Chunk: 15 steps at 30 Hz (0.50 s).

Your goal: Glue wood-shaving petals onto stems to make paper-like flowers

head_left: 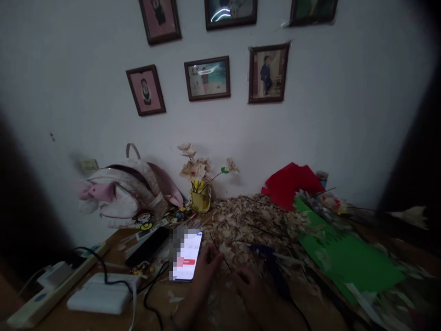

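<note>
The left hand (pixel 206 271) is curled, its fingers close on a thin dark wire stem (pixel 220 255), but the dim light hides whether it grips. The right hand (pixel 246 282), half closed, shows no clear hold. The stem lies just left of a black hot-glue gun (pixel 267 264), with pale wood-shaving petals (pixel 246 225) beyond the gun and a lit smartphone (pixel 188 257) farther left on the brown worktop (pixel 161 299).
</note>
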Tool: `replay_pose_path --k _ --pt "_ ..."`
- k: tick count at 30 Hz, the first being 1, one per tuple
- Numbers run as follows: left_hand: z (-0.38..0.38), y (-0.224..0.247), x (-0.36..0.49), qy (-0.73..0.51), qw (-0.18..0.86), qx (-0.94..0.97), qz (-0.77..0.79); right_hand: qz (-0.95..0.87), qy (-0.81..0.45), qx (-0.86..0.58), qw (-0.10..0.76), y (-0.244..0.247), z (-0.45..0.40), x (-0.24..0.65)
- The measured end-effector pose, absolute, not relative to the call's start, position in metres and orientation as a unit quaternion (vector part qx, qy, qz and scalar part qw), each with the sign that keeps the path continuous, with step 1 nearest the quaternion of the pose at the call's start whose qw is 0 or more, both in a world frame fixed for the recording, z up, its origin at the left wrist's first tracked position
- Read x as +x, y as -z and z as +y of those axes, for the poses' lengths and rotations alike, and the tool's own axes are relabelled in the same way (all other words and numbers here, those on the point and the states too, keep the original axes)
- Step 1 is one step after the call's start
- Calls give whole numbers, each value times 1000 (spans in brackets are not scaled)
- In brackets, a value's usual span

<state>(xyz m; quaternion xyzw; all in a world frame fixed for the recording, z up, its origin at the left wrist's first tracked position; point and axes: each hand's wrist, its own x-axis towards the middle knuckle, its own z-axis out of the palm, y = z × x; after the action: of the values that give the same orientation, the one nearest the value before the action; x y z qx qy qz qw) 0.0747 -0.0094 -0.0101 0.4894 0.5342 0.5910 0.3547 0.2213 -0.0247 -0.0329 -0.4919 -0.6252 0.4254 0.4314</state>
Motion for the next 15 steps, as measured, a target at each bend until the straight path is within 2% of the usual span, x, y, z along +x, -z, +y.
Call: replay_pose_path --k 6,15 --pt "-11 10 75 -596 352 476 544 -641 -413 -489 423 35 -24 223" --pt "-2 20 72 -602 415 412 544 -660 -374 -503 415 30 -29 223"
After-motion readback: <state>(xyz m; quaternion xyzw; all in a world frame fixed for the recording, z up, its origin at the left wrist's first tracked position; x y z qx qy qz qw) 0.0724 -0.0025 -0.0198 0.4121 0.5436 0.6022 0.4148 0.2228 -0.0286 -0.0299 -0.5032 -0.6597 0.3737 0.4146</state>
